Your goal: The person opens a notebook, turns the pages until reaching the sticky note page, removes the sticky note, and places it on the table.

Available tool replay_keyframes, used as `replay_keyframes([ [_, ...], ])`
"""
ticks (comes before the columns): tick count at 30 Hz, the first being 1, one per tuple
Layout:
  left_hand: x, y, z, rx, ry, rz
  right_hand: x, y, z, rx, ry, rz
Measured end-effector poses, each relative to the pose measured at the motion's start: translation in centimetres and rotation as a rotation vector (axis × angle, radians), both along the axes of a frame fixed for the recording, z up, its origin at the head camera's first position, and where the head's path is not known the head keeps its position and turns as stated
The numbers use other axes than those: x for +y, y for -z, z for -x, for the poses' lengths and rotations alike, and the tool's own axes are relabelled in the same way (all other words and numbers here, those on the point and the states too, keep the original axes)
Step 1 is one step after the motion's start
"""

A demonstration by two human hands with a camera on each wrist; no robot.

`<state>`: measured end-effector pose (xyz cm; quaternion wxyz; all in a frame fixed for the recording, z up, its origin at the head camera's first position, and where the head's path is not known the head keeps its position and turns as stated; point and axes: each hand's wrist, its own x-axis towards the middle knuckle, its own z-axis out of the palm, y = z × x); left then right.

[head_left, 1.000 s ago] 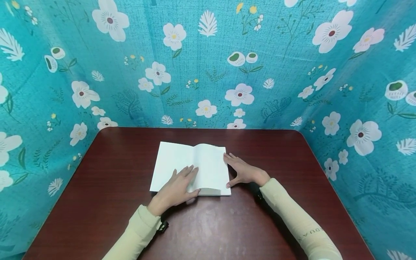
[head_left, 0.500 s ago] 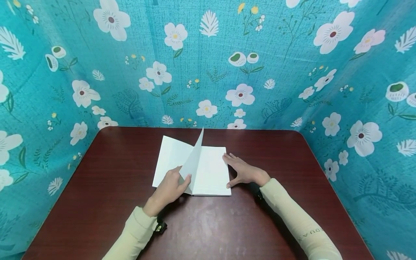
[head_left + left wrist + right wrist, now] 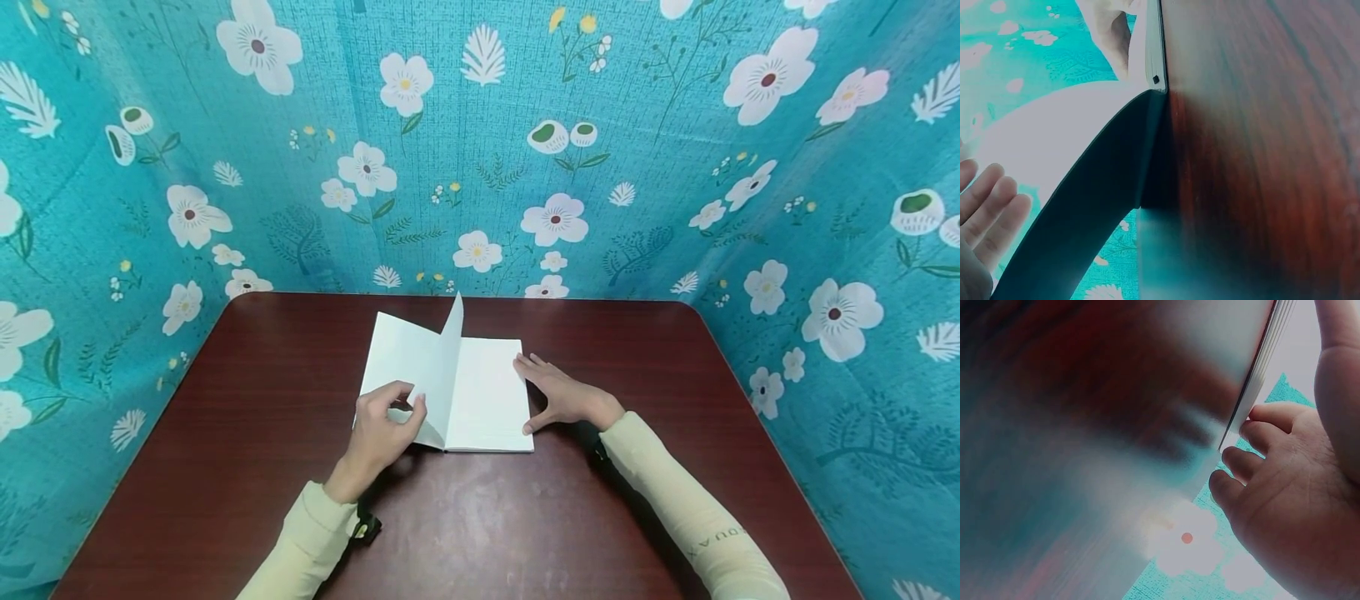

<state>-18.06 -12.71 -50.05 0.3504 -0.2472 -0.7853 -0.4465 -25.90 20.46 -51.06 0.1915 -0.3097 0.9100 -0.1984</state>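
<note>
An open book (image 3: 491,392) with blank white pages lies at the middle of the table. One page (image 3: 438,375) stands raised and curved over the left half, its far corner pointing up. My left hand (image 3: 381,429) pinches this page's near corner between thumb and forefinger. In the left wrist view, several fingers (image 3: 997,206) extend beside the curved white sheet, and the book's dark underside (image 3: 1079,194) lifts off the table. My right hand (image 3: 566,396) rests spread along the book's right edge, with thumb and fingertips touching it. In the right wrist view, its fingertips (image 3: 1235,462) meet the book's edge (image 3: 1257,381).
The dark red-brown table (image 3: 262,400) has a glossy top with rounded far corners. A turquoise flowered curtain (image 3: 465,167) hangs behind it and along both sides. A dark wrist device (image 3: 367,527) sits under the left sleeve.
My left hand went from lying flat on the left page to pinching a page, then drew it leftward. The page rose and swung left. My right hand stayed in place.
</note>
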Motion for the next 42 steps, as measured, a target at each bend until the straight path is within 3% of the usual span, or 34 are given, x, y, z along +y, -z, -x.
replay_keyframes([
  [8,-0.6,-0.2,0.0,0.173,-0.053,-0.009,0.0,0.0,0.0,-0.009,0.000,0.003],
  [12,-0.9,-0.5,0.0,0.209,-0.072,0.013,0.1,0.0,0.0,-0.021,0.003,0.007],
  [23,-1.6,-0.7,-0.3,0.223,-0.080,0.058,0.1,0.3,0.1,-0.026,0.006,0.015],
  [35,-2.3,-0.7,-1.3,0.115,-0.159,0.039,0.0,-0.1,0.1,-0.029,0.010,0.018],
  [42,-3.1,-0.7,-1.7,0.109,-0.158,0.017,0.0,0.0,0.1,-0.029,0.011,0.015],
])
